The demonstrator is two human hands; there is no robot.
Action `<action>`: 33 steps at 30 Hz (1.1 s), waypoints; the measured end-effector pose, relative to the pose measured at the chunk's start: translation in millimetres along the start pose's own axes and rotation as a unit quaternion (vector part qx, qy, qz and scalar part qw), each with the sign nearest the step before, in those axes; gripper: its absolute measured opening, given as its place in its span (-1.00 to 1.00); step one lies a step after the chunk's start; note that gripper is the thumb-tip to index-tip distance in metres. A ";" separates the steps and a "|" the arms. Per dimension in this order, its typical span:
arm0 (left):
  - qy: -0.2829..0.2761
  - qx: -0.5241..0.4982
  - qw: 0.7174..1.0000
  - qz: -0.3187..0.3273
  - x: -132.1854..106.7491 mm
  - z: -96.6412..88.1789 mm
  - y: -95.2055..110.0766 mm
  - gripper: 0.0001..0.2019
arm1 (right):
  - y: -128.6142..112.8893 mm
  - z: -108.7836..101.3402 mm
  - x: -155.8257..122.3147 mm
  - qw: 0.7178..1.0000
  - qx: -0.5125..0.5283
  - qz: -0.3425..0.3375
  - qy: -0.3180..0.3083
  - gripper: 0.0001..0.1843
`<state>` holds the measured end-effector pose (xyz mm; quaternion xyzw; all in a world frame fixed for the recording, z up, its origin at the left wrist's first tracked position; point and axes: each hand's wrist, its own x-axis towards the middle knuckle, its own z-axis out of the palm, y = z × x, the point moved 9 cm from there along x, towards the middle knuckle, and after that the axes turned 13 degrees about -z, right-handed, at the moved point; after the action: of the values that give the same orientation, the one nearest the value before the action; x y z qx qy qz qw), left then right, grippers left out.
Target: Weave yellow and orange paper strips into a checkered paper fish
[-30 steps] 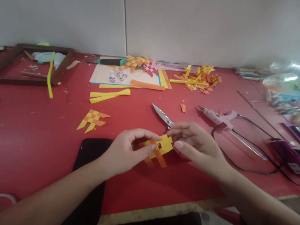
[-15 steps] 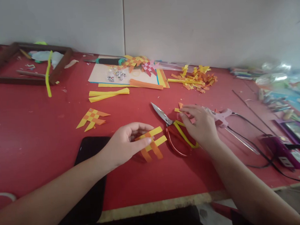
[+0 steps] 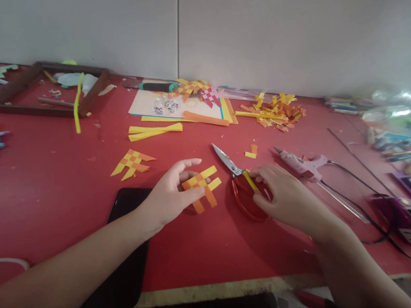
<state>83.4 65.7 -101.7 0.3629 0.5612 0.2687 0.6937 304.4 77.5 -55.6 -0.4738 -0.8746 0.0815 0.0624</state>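
Observation:
My left hand (image 3: 171,194) pinches a small woven piece of yellow and orange paper strips (image 3: 202,187) just above the red table (image 3: 50,179). To its right, my right hand (image 3: 284,196) is curled onto the red and yellow handles of a pair of scissors (image 3: 239,182) lying on the table, blades pointing up and left. Two tiny paper offcuts (image 3: 251,151) lie just beyond the scissors.
A finished woven paper fish (image 3: 133,163) lies left of my hands, with yellow strips (image 3: 155,130) behind it. A pink glue gun (image 3: 303,163) with its cable, a scrap pile (image 3: 275,111), card sheets (image 3: 176,107), a wooden frame (image 3: 35,86) and a black phone (image 3: 124,248) are around.
My right hand let go of the woven piece, reached toward the offcuts by the glue gun, then came back onto the scissor handles. My left hand kept the woven piece.

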 end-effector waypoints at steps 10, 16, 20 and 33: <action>-0.041 -0.088 0.995 0.029 6.4 1.0 -0.4 -0.74 | -18.3 12.3 -3.0 0.998 0.009 0.047 -0.043 -0.64; -0.023 -0.078 0.997 0.016 3.9 -2.8 -2.1 -0.70 | -6.6 10.8 2.3 0.998 0.022 0.055 0.020 -0.53; -0.028 -0.099 0.994 0.036 -0.1 -1.6 5.1 -0.61 | -2.8 0.7 4.0 0.988 0.099 0.045 0.109 -0.51; 0.020 -0.110 0.991 0.069 -3.0 -13.5 12.6 -0.55 | -4.5 9.8 1.5 0.833 0.535 0.088 0.109 -0.65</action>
<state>70.0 73.6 -91.2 0.3163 0.5153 0.3831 0.6983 298.1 75.5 -64.3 -0.4474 -0.6368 0.4896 0.3932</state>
